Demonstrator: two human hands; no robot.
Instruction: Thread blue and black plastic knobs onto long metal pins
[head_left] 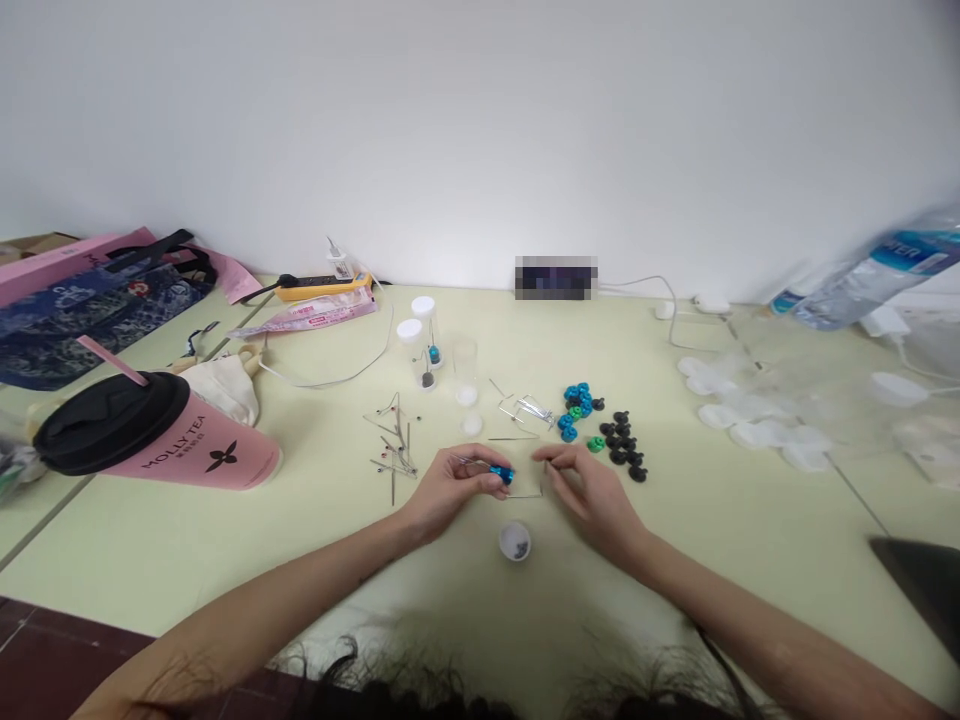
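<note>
Left of the hands (448, 488), a cup (161, 432) reads "MOLLY TEA".

plain white wall (375, 130), pale green table (225, 540), dark red floor (45, 660)

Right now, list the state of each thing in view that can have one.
Shiny blue cylindrical piece: held by left hand.
Pink cup: black plastic lid on, pink straw in.
Two clear plastic tubes: standing, white caps on.
Third clear tube: standing, top uncapped.
Small round white container: open, grey pieces inside.
Yellow power strip: on or off, unclear.
</note>
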